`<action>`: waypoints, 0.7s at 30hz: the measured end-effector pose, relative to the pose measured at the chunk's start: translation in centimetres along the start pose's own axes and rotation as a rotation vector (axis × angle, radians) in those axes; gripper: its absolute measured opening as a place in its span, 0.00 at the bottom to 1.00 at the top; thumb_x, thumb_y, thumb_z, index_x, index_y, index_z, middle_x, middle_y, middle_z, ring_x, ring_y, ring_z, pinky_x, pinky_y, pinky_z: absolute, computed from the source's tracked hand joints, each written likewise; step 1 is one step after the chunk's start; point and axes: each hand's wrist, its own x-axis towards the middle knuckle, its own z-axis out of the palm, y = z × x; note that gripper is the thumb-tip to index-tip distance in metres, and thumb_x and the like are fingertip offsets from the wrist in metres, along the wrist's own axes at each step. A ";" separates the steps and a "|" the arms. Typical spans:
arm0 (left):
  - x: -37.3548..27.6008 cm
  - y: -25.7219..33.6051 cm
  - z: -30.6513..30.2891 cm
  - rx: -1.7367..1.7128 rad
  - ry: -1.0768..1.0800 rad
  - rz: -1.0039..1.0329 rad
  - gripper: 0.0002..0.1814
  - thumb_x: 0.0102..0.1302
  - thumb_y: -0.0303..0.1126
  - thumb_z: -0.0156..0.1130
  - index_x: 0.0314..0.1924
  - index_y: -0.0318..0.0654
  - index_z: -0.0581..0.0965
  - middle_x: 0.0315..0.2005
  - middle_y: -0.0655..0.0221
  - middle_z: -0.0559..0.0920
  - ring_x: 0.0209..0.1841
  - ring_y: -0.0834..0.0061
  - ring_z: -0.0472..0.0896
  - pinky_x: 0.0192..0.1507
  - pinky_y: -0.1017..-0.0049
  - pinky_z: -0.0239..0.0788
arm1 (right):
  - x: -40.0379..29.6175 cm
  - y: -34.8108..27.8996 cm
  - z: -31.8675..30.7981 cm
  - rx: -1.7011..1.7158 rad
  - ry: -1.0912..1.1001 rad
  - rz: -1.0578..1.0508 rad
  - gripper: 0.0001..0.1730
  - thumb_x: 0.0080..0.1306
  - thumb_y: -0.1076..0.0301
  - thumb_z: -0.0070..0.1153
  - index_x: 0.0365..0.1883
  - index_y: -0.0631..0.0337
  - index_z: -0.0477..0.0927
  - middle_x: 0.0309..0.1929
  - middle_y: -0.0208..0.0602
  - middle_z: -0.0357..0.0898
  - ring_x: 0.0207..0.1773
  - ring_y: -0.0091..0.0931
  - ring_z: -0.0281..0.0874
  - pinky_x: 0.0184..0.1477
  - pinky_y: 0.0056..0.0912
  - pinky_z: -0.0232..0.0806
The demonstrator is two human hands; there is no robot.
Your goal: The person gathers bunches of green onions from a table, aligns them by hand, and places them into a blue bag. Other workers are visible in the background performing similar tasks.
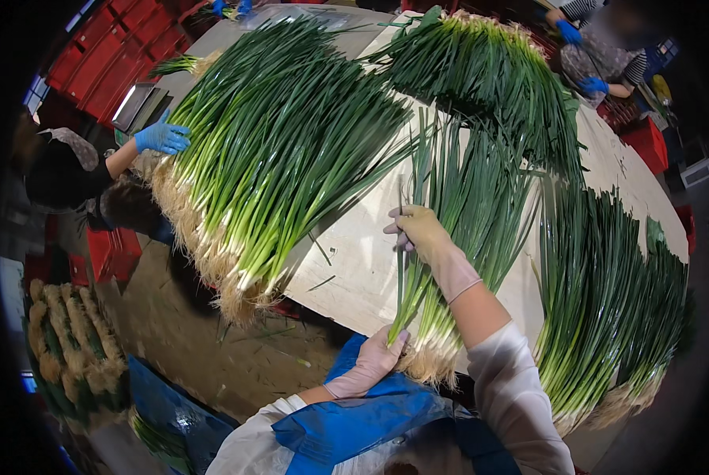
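My gloved left hand [378,359] is closed round the pale lower ends of a few green stalks [411,297] at the table's near edge. Higher up, my gloved right hand [417,231] pinches a thin leaf of those stalks between its fingers. Under my right forearm lies a loose bunch of long green onion-like plants [473,196], their bushy roots pointing towards me. To the left spreads a large pile of the same plants [283,136], roots to the lower left. Another thick row [592,285] lies at the right, roots towards me.
A further heap [473,65] lies across the far part of the pale table [348,273]. At the left a co-worker's blue-gloved hand [164,136] touches the large pile. Another co-worker [604,65] stands at the far right. Red crates [114,252] and rooted bundles [75,344] are at the left.
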 end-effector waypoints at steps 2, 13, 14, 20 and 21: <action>0.8 -1.5 0.3 -0.030 0.022 0.007 0.23 0.71 0.47 0.56 0.52 0.35 0.76 0.34 0.58 0.83 0.39 0.66 0.82 0.45 0.72 0.71 | -0.7 -0.7 -0.2 -0.026 -0.026 0.024 0.13 0.70 0.72 0.46 0.48 0.67 0.78 0.35 0.41 0.83 0.25 0.24 0.77 0.25 0.27 0.67; 1.1 0.9 0.5 -0.107 0.080 0.029 0.14 0.72 0.40 0.56 0.42 0.36 0.77 0.23 0.77 0.76 0.21 0.87 0.69 0.24 0.81 0.63 | -3.1 2.8 -10.0 -0.710 0.850 -0.624 0.13 0.68 0.64 0.45 0.46 0.50 0.80 0.33 0.44 0.82 0.35 0.44 0.81 0.37 0.45 0.73; 0.2 0.1 0.6 -0.165 0.074 -0.018 0.14 0.72 0.42 0.56 0.41 0.38 0.78 0.21 0.78 0.75 0.20 0.88 0.67 0.22 0.82 0.60 | -1.6 4.4 -15.0 -0.602 0.949 -0.589 0.13 0.68 0.64 0.45 0.43 0.52 0.80 0.33 0.45 0.82 0.35 0.44 0.81 0.36 0.43 0.74; 1.9 -0.3 -1.5 -0.160 0.015 -0.030 0.13 0.71 0.36 0.58 0.48 0.34 0.77 0.34 0.72 0.81 0.34 0.84 0.74 0.39 0.79 0.69 | -12.2 3.5 -24.1 -0.509 0.712 -0.343 0.12 0.68 0.67 0.46 0.44 0.62 0.77 0.30 0.50 0.80 0.31 0.37 0.81 0.33 0.39 0.71; 2.2 -0.7 -1.7 -0.148 0.040 -0.005 0.14 0.70 0.36 0.59 0.49 0.34 0.76 0.35 0.72 0.81 0.35 0.83 0.75 0.39 0.78 0.69 | -15.8 3.7 -22.6 -0.578 0.652 -0.412 0.10 0.68 0.68 0.47 0.40 0.64 0.77 0.26 0.45 0.79 0.27 0.32 0.79 0.30 0.37 0.71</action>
